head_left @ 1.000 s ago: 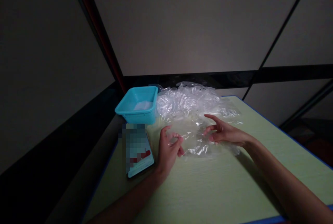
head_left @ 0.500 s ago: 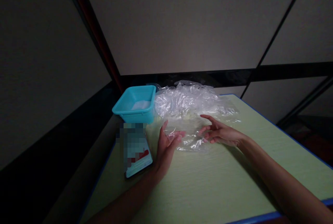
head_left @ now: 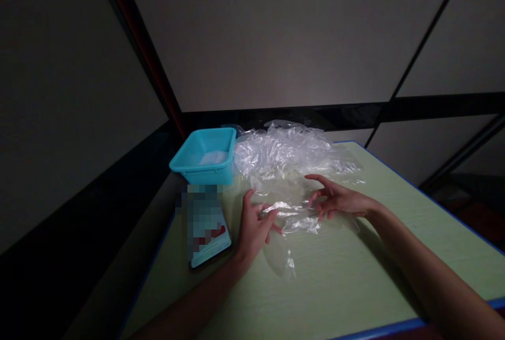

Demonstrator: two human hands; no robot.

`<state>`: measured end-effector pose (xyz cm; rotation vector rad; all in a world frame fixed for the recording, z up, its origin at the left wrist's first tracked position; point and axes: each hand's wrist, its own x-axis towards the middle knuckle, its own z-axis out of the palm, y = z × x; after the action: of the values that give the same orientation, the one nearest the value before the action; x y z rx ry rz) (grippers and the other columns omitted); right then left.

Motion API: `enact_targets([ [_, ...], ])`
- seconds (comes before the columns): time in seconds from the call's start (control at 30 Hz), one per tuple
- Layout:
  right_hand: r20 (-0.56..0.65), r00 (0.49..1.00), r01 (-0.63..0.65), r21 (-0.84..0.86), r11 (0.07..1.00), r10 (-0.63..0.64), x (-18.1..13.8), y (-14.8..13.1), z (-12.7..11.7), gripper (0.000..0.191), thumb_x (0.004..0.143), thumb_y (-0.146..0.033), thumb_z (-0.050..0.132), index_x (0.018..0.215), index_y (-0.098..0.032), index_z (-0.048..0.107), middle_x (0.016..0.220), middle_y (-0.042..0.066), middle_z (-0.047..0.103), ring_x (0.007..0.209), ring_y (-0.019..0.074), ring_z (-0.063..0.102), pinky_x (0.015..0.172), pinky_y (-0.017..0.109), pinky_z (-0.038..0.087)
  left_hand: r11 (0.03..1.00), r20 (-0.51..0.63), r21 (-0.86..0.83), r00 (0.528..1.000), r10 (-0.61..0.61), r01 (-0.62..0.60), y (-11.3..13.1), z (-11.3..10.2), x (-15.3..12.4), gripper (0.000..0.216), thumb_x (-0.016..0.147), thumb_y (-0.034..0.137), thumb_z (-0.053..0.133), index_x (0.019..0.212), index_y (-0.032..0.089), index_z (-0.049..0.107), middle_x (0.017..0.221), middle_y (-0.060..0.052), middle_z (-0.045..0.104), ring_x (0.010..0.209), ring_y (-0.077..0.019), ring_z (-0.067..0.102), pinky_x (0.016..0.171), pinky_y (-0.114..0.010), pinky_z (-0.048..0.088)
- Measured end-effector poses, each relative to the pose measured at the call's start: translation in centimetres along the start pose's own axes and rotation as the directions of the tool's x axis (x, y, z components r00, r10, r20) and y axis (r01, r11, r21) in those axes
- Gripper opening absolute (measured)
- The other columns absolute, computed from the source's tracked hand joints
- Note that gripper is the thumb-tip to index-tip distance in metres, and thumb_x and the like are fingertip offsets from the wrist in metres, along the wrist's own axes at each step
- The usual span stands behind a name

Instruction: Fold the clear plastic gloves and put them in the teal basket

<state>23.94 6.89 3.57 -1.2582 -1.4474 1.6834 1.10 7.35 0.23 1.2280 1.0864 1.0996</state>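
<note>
A thin clear plastic bag (head_left: 296,208) stretches between my two hands, above the light green tabletop. My left hand (head_left: 255,227) grips its left side, with some fingers beneath the film and one digit raised. On the opposite side, my right hand (head_left: 340,200) has its lower fingers bent onto the film, while its uppermost finger points out to the left. A loose part of the clear film hangs toward me below the hands. Behind them lies a crumpled heap of clear plastic bags (head_left: 282,148).
A turquoise plastic basket (head_left: 209,177) with something white inside stands at the back left. In front of it lies a phone (head_left: 211,258), its lit screen partly blurred out. The green table (head_left: 315,298) has a blue edge, and panelled walls rise behind and to the left.
The film between my hands has spread, and a part now reaches nearer to me. My left hand has turned, its fingers lower; my right-hand fingers have curled slightly.
</note>
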Motion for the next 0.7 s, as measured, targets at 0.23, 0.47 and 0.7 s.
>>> enact_targets([
  [0.23, -0.168, 0.945, 0.168, -0.490, 0.855, -0.282, 0.6, 0.6, -0.8, 0.059, 0.064, -0.021, 0.067, 0.118, -0.017, 0.043, 0.066, -0.005, 0.048, 0.058, 0.0109, 0.048, 0.055, 0.025, 0.040, 0.861, -0.203, 0.352, 0.868, 0.453, -0.367, -0.8, -0.5, 0.4, 0.056, 0.060, 0.009, 0.062, 0.108, 0.023, 0.037, 0.096, 0.000, 0.049, 0.067, -0.0092, 0.053, 0.056, -0.020, 0.044],
  [0.47, -0.096, 0.931, 0.248, -0.543, 0.802, -0.353, 1.0, 0.0, 0.7, 0.022, 0.076, -0.029, 0.058, 0.092, -0.015, 0.053, 0.061, -0.006, 0.042, 0.051, 0.0082, 0.039, 0.048, 0.022, 0.032, 0.817, -0.102, 0.385, 0.860, 0.499, -0.429, -0.6, -0.3, -0.4, 0.041, 0.062, 0.005, 0.055, 0.099, 0.020, 0.047, 0.095, -0.002, 0.053, 0.072, -0.0110, 0.053, 0.061, -0.020, 0.044],
  [0.7, 0.217, 0.933, 0.360, -0.583, 0.729, -0.287, 0.4, -0.5, 3.9, 0.035, 0.062, -0.024, 0.073, 0.090, -0.016, 0.055, 0.072, -0.003, 0.051, 0.063, 0.0105, 0.047, 0.055, 0.021, 0.038, 0.840, 0.094, 0.309, 0.893, 0.440, -0.446, -0.2, -0.5, 0.0, 0.014, 0.071, 0.016, 0.052, 0.074, 0.016, 0.065, 0.071, -0.002, 0.063, 0.059, -0.0126, 0.056, 0.051, -0.020, 0.042],
])
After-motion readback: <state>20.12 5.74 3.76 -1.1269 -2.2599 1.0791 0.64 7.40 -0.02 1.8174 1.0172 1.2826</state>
